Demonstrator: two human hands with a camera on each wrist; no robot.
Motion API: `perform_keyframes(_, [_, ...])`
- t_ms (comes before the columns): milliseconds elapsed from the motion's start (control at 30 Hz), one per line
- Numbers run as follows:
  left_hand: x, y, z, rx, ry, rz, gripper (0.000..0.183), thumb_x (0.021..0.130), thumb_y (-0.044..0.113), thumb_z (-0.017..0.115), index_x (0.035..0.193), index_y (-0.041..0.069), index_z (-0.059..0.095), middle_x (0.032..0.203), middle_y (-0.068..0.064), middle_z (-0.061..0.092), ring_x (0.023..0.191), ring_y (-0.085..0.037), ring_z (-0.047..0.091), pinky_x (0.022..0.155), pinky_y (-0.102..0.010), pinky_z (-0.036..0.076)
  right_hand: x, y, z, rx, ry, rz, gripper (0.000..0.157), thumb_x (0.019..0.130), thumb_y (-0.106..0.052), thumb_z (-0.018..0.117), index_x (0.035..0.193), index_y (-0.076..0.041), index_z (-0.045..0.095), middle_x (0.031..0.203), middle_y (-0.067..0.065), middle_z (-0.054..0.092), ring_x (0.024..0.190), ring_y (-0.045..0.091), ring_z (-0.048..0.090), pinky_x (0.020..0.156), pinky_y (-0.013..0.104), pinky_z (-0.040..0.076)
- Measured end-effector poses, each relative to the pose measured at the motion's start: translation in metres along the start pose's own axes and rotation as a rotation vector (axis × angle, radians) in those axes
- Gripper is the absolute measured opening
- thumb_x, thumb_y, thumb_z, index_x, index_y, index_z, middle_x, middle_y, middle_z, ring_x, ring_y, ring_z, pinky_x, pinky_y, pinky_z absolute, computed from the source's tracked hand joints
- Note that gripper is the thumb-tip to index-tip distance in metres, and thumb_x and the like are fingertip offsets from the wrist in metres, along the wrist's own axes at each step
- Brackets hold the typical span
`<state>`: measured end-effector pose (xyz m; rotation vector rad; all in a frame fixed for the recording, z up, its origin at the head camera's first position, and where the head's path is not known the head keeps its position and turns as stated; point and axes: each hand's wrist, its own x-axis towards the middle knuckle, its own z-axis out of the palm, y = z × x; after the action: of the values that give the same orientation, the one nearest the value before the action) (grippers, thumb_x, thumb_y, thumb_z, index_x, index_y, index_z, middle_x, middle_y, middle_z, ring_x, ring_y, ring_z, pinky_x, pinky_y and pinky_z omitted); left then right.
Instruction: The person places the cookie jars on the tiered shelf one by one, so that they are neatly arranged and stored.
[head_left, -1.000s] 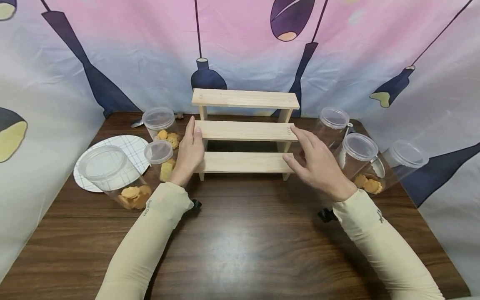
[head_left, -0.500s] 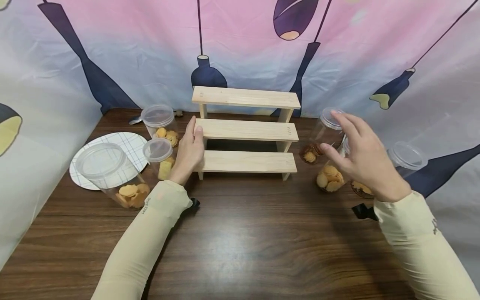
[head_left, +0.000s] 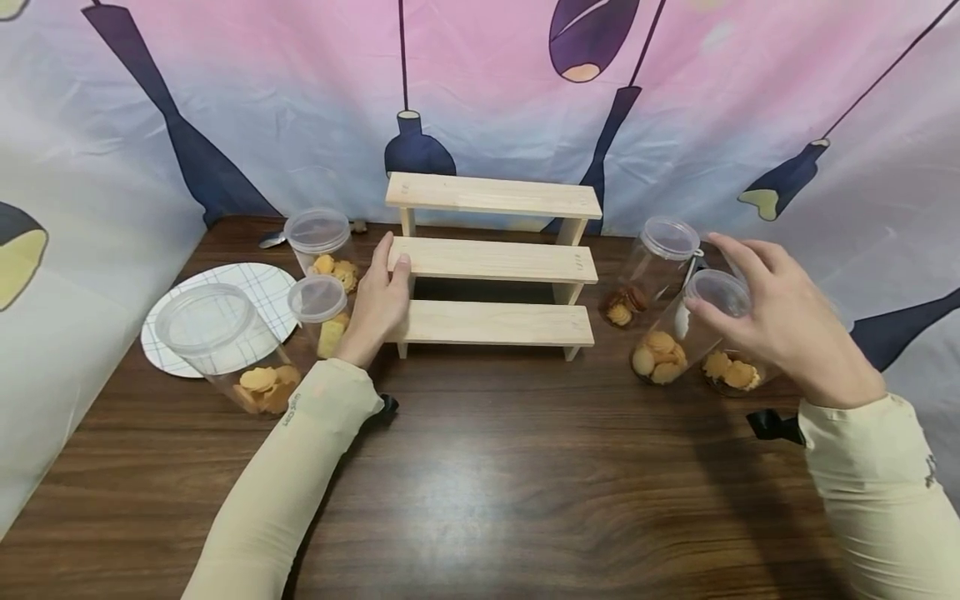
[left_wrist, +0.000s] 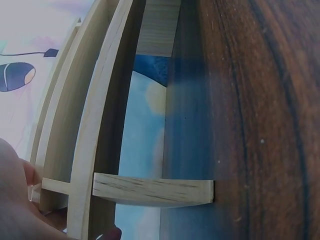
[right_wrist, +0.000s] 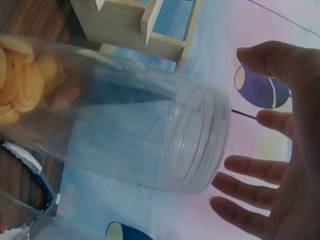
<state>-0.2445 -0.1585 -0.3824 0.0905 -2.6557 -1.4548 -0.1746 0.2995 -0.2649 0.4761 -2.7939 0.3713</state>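
Note:
A three-tier wooden stand [head_left: 491, 260] is at the back middle of the table. My left hand [head_left: 377, 304] rests against its left end, fingers fairly straight and thumb near the middle tier; the left wrist view has fingertips [left_wrist: 112, 233] by the wooden boards [left_wrist: 107, 95]. At the right, my right hand [head_left: 798, 321] hovers by the lid of a tall clear cookie jar [head_left: 667, 346]. Its fingers are spread around the lid side and hold nothing. From the right wrist, a gap shows between the thumb and the jar's lid [right_wrist: 202, 140].
Two more cookie jars stand at right, one behind [head_left: 637, 275] and one partly hidden [head_left: 731, 371]. Black-and-white tongs [right_wrist: 37, 172] lie among them. At left are a large jar [head_left: 225, 350], two smaller jars [head_left: 318, 242], [head_left: 318, 312] and a checked oval plate [head_left: 168, 321].
My right hand has left the stand's right end and moved right to the tall cookie jar. My left hand has stayed at the stand's left end.

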Motion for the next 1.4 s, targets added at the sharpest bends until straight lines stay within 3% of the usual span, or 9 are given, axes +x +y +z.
perform_keyframes(333, [0.003, 0.002, -0.002, 0.001, 0.005, 0.026, 0.063, 0.105, 0.056, 0.027, 0.161, 0.036, 0.008, 0.165, -0.006, 0.021, 0.149, -0.033, 0.024, 0.119, -0.054, 0.022, -0.002, 0.008, 0.005, -0.038, -0.041, 0.054, 0.079, 0.089, -0.048, 0.069, 0.156, -0.022, 0.036, 0.136, 0.034, 0.046, 0.120, 0.054, 0.043, 0.088, 0.071, 0.036])
perform_keyframes(700, [0.003, 0.000, -0.001, 0.009, -0.001, 0.045, 0.063, 0.105, 0.055, 0.025, 0.161, 0.033, 0.008, 0.165, -0.007, 0.021, 0.149, -0.033, 0.024, 0.119, -0.053, 0.021, -0.003, 0.015, 0.016, -0.066, -0.064, 0.033, 0.070, 0.091, -0.049, 0.067, 0.148, -0.014, 0.048, 0.131, 0.033, 0.049, 0.113, 0.053, 0.048, 0.082, 0.070, 0.039])
perform_keyframes(1400, [0.002, -0.005, 0.000, 0.016, 0.000, 0.044, 0.062, 0.105, 0.056, 0.024, 0.161, 0.035, 0.008, 0.165, -0.007, 0.022, 0.148, -0.034, 0.025, 0.119, -0.053, 0.022, -0.002, 0.017, 0.020, -0.040, -0.046, 0.010, 0.063, 0.091, -0.046, 0.068, 0.142, -0.012, 0.055, 0.127, 0.031, 0.049, 0.111, 0.049, 0.048, 0.082, 0.066, 0.041])
